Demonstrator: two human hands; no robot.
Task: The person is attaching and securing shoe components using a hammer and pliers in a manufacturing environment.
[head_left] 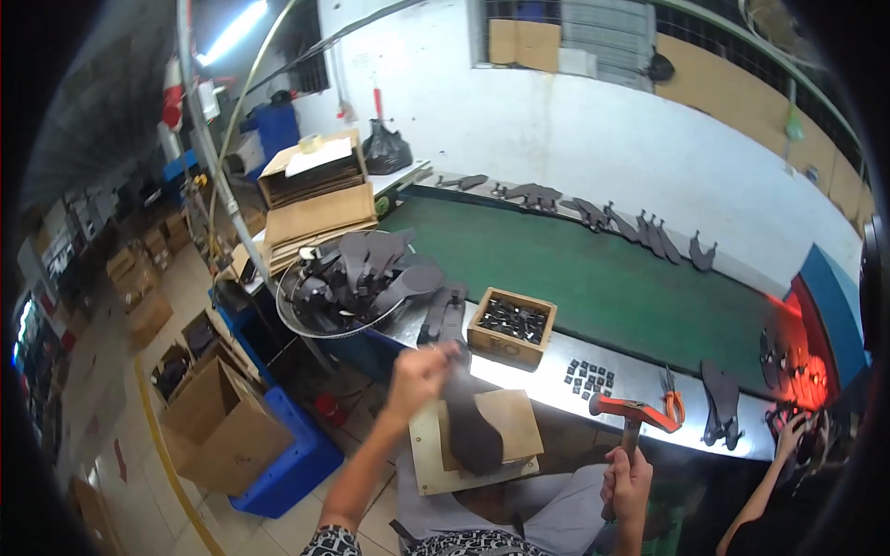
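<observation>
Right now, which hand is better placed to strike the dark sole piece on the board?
The right hand. It grips the orange-headed hammer, raised just right of the board. The left hand is busy pinching the top of the dark sole piece, steadying it, so it looks unavailable to strike.

Dark shoe sole piece (468,422): matt, leather-like sheet, pinched by the left hand (419,371). Work board (436,454): pale, smooth wood with a cardboard pad (514,419) on top. Hammer (633,412): glossy orange head and dark handle, gripped by the right hand (626,482). Bench edge (547,375): bright, reflective sheet metal. Conveyor belt (593,278): matt green rubbery surface. Small box (512,326): raw wood. Wire basket (320,315): shiny metal.
</observation>
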